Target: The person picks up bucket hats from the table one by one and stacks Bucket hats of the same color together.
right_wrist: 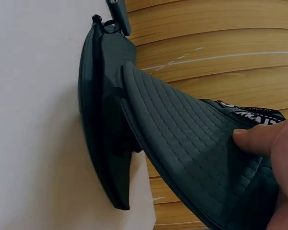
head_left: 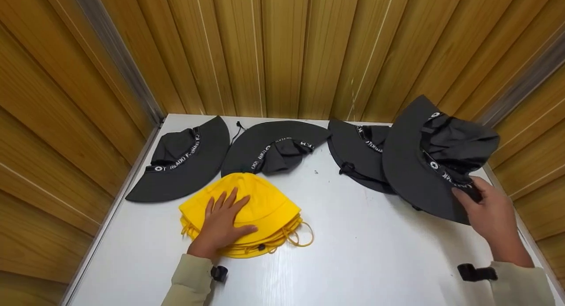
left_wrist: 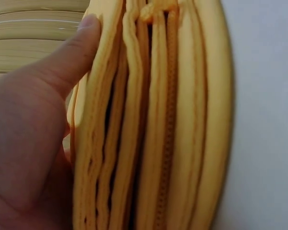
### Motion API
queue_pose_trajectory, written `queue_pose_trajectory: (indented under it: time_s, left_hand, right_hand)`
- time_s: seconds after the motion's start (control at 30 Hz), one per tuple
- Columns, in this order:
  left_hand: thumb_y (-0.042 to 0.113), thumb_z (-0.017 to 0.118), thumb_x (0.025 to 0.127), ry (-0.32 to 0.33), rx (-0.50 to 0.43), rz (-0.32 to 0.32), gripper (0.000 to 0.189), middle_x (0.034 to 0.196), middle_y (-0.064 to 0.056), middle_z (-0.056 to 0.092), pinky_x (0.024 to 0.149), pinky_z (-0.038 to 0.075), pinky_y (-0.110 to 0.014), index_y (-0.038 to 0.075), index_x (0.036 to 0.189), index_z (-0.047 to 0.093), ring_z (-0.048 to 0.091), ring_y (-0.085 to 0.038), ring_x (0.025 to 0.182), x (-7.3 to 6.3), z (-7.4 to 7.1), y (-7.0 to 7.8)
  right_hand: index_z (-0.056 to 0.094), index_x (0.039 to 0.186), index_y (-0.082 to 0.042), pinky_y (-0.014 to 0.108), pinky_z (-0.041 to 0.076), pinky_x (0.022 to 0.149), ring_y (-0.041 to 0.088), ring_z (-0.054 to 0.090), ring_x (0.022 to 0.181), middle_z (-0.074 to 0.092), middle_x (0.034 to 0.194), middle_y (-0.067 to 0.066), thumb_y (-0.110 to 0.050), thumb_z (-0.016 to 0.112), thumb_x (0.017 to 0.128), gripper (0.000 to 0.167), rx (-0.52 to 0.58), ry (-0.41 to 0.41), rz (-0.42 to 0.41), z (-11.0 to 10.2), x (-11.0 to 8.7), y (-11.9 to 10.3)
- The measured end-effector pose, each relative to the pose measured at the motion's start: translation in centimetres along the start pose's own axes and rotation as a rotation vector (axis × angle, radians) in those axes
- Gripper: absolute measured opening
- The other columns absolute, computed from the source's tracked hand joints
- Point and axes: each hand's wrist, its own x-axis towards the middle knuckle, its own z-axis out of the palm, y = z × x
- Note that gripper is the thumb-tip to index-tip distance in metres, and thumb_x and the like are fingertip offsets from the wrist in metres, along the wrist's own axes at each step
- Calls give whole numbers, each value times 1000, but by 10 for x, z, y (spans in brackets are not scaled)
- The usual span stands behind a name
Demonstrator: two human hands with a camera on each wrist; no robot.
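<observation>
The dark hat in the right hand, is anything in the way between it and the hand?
No, nothing visible. The right hand already grips the held hat by its brim. Another dark hat is partly hidden behind the held hat, so it isn't in between.

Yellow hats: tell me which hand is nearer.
Left. The left hand rests on the yellow hats; the right hand is off to their right, gripping a dark hat.
</observation>
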Motion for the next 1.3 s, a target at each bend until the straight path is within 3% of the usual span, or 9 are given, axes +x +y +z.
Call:
queue_pose_trajectory:
  time_s: [0.13,0.27,0.37,0.47,0.57,0.7,0.87,1.1,1.3]
  left_hand:
    - [64,75,83,-24,-25,-4,89,173,-4,18,127,-5,-59,31,158,40,11,-37,160,2,-6,1]
    - [52,83,81,-21,-90,-23,93,172,-9,21,127,-5,-60,29,159,38,13,-40,159,2,-16,8]
    - [45,86,80,19,-138,-41,96,171,-12,21,127,-4,-61,28,160,36,10,-42,158,3,-21,21]
    - [42,86,82,72,-173,-20,93,170,-12,21,129,4,-60,28,159,36,9,-40,159,9,-23,42]
    - [41,83,86,95,-270,76,88,169,-9,24,128,19,-58,28,159,36,15,-34,158,16,-23,64]
    - [42,77,91,67,-503,186,81,167,0,30,126,28,-52,30,159,34,26,-25,156,27,-24,89]
    - [35,75,94,9,-813,237,77,163,3,38,127,28,-41,31,157,31,32,-20,154,47,-24,115]
    - [20,64,102,-84,-1277,226,74,159,-11,45,121,39,-43,22,161,20,47,-26,145,65,-26,136]
    - [19,62,102,-182,-1536,181,60,139,-9,62,107,54,-38,17,155,35,68,-21,119,62,-26,147]
  right_hand:
    - [64,133,-8,-1,34,72,-28,38,92,69,124,22,-25,69,99,38,32,4,-29,-12,-7,-13]
    - [66,131,-10,-3,36,74,-26,44,92,65,114,-24,-23,71,98,36,62,-14,-85,-18,-11,-26]
    - [69,125,-9,-2,39,74,-25,51,89,54,105,-43,-15,73,95,31,100,-16,-163,-19,-14,-36]
    - [72,118,-8,-1,42,73,-22,56,85,59,100,-42,-8,75,92,26,128,-34,-228,-21,-17,-45]
    - [74,115,-9,0,44,73,-18,60,85,63,100,-37,-4,76,90,25,145,-79,-268,-24,-19,-51]
    - [76,111,-10,2,47,74,-13,63,86,68,102,-31,3,76,87,27,175,-149,-331,-26,-22,-58]
    - [77,105,-11,6,50,71,-6,67,80,74,99,-19,13,75,82,33,242,-236,-448,-24,-25,-63]
    - [76,110,-3,12,56,76,1,71,88,79,105,-2,24,67,82,40,457,-447,-584,-23,-24,-63]
    - [76,106,-8,20,59,67,-1,68,82,78,96,-4,19,66,87,34,468,-605,-578,-29,-26,-71]
